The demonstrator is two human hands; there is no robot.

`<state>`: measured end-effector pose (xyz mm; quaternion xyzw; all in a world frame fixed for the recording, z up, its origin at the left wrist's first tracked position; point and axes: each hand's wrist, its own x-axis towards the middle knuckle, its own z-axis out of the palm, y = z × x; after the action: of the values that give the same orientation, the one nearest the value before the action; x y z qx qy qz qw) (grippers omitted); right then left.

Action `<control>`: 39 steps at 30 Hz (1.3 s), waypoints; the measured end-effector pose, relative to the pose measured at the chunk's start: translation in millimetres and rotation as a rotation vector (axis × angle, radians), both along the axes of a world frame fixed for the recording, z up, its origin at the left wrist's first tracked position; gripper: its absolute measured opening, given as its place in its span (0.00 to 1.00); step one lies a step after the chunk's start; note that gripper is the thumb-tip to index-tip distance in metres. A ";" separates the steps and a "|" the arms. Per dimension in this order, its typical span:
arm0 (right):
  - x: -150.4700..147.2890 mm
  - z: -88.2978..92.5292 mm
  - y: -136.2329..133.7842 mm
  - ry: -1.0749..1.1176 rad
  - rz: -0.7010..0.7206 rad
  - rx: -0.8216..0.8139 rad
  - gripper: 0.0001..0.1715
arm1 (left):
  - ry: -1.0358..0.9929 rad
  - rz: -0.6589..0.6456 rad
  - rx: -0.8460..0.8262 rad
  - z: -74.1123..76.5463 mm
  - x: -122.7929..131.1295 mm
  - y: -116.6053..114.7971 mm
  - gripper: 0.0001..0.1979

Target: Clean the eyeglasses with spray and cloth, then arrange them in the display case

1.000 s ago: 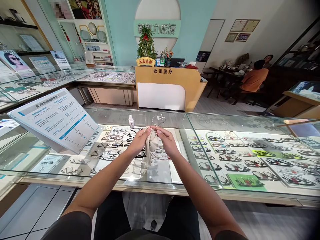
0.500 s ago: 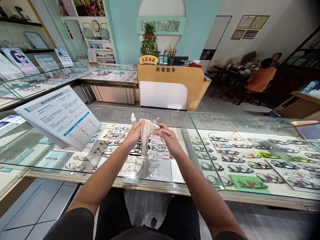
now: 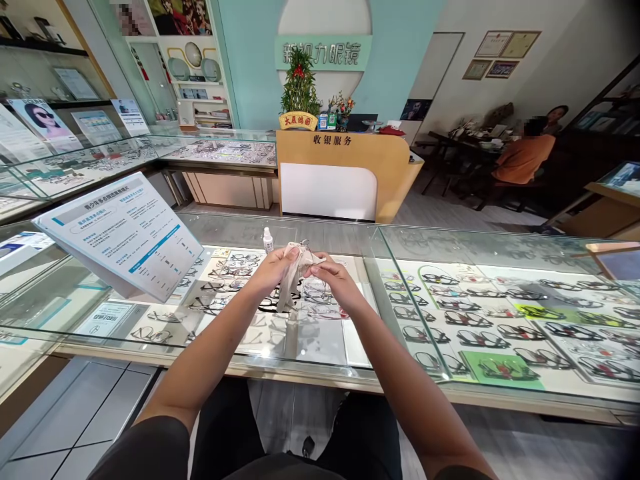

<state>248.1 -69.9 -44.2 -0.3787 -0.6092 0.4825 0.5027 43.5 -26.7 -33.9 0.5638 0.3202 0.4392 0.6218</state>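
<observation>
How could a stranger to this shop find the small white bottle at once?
Start at the long glass display counter in front of the person. On its top, just beyond the left hand holding the pale cloth, stands the small bottle. It is upright, white and capped, unlike the eyeglass frames under the glass.

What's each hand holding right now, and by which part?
Left hand: beige cloth, pinched near its top. Right hand: apparently thin-framed eyeglasses; cannot tell which part is gripped.
</observation>
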 end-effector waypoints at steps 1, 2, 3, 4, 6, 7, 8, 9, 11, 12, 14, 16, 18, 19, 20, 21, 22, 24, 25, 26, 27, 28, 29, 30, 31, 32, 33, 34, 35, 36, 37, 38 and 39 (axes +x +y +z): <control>0.0 -0.4 0.4 0.005 -0.002 0.003 0.21 | 0.006 -0.004 0.006 1.1 -0.7 -0.4 0.36; 0.0 -0.6 0.6 0.011 -0.002 0.007 0.21 | 0.012 -0.013 0.010 2.0 -1.4 -0.5 0.35; -0.1 -0.8 0.8 0.020 0.000 0.008 0.20 | 0.017 -0.026 0.014 2.7 -2.4 -0.5 0.35; -0.1 -1.0 0.9 0.031 0.003 0.005 0.19 | 0.019 -0.045 0.016 3.5 -3.4 -0.3 0.34; 0.0 -1.8 0.8 0.053 0.006 -0.015 0.19 | 0.014 -0.099 0.018 5.2 -5.5 0.0 0.32; 0.1 -2.4 0.8 0.062 0.007 -0.028 0.19 | 0.009 -0.129 0.022 6.1 -6.2 0.0 0.31; 0.3 -3.2 0.9 0.069 0.008 -0.038 0.19 | 0.004 -0.156 0.026 7.0 -6.5 -0.3 0.29; 0.5 -4.2 1.2 0.072 0.008 -0.044 0.20 | -0.003 -0.177 0.030 7.7 -6.3 -0.8 0.28; 0.7 -6.5 1.9 0.071 0.007 -0.047 0.21 | -0.028 -0.196 0.030 8.0 -3.7 -2.5 0.25; 0.6 -7.5 2.4 0.071 0.006 -0.045 0.22 | -0.045 -0.191 0.021 7.6 -1.4 -3.7 0.24; -0.2 -8.7 3.1 0.064 -0.002 -0.030 0.24 | -0.080 -0.151 -0.010 5.7 4.2 -6.1 0.24; -1.6 -8.2 2.9 0.043 -0.012 0.002 0.26 | -0.106 -0.096 -0.038 3.3 9.9 -8.4 0.24; -3.5 -6.4 2.0 0.016 -0.009 0.047 0.28 | -0.127 -0.044 -0.051 1.8 14.5 -10.4 0.25; -4.6 -5.4 1.4 0.006 0.000 0.069 0.28 | -0.136 -0.018 -0.055 1.5 16.2 -11.2 0.26; -5.6 -4.5 0.6 -0.003 0.012 0.089 0.29 | -0.141 0.006 -0.057 1.5 17.5 -11.8 0.26; -6.5 -3.7 -0.1 -0.013 0.023 0.108 0.29 | -0.142 0.028 -0.059 1.8 18.4 -12.4 0.27; -7.2 -3.2 -0.7 -0.026 0.032 0.123 0.29 | -0.138 0.048 -0.060 2.2 18.9 -12.8 0.27; -8.2 -2.8 -1.9 -0.057 0.042 0.152 0.29 | -0.124 0.085 -0.065 3.3 19.1 -13.3 0.28; -8.5 -2.7 -2.5 -0.073 0.044 0.163 0.29 | -0.119 0.101 -0.068 3.7 18.9 -13.5 0.29; -8.6 -2.5 -3.0 -0.087 0.041 0.171 0.29 | -0.117 0.114 -0.072 4.1 18.7 -13.5 0.29; -8.7 -2.1 -3.5 -0.098 0.036 0.175 0.29 | -0.122 0.124 -0.076 4.3 18.3 -13.5 0.30; -8.7 -1.5 -4.0 -0.107 0.030 0.175 0.30 | -0.129 0.128 -0.080 4.4 17.9 -13.4 0.31; -8.7 -0.7 -4.5 -0.114 0.025 0.174 0.30 | -0.138 0.124 -0.082 4.4 17.3 -13.2 0.31; -8.6 0.2 -4.8 -0.119 0.022 0.171 0.31 | -0.149 0.116 -0.084 4.3 16.7 -12.9 0.32; -8.5 1.1 -5.1 -0.119 0.022 0.169 0.31 | -0.161 0.107 -0.087 4.2 16.0 -12.5 0.33; -8.3 1.8 -5.2 -0.119 0.023 0.167 0.31 | -0.170 0.097 -0.092 3.9 15.1 -11.9 0.33; -8.0 2.3 -5.3 -0.117 0.022 0.164 0.31 | -0.176 0.088 -0.099 3.7 14.1 -11.2 0.34; -7.6 2.5 -5.2 -0.114 0.020 0.160 0.30 | -0.179 0.078 -0.108 3.6 13.1 -10.3 0.34; -7.2 2.3 -4.9 -0.107 0.017 0.155 0.29 | -0.181 0.067 -0.117 3.6 11.9 -9.5 0.34; -6.6 1.8 -4.6 -0.096 0.011 0.150 0.29 | -0.183 0.051 -0.124 3.7 10.8 -8.6 0.34; -6.0 1.0 -4.2 -0.084 0.004 0.146 0.28 | -0.187 0.032 -0.126 4.0 9.7 -7.8 0.34; -5.4 0.2 -3.7 -0.070 -0.007 0.140 0.28 | -0.193 0.012 -0.123 4.4 8.7 -7.1 0.34; -4.8 -0.7 -3.3 -0.057 -0.020 0.132 0.28 | -0.197 -0.008 -0.116 4.9 7.7 -6.6 0.34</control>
<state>243.3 -73.2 -44.9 -0.3642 -0.6501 0.4252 0.5137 51.3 -33.3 -29.0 0.4823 0.2801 0.4708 0.6836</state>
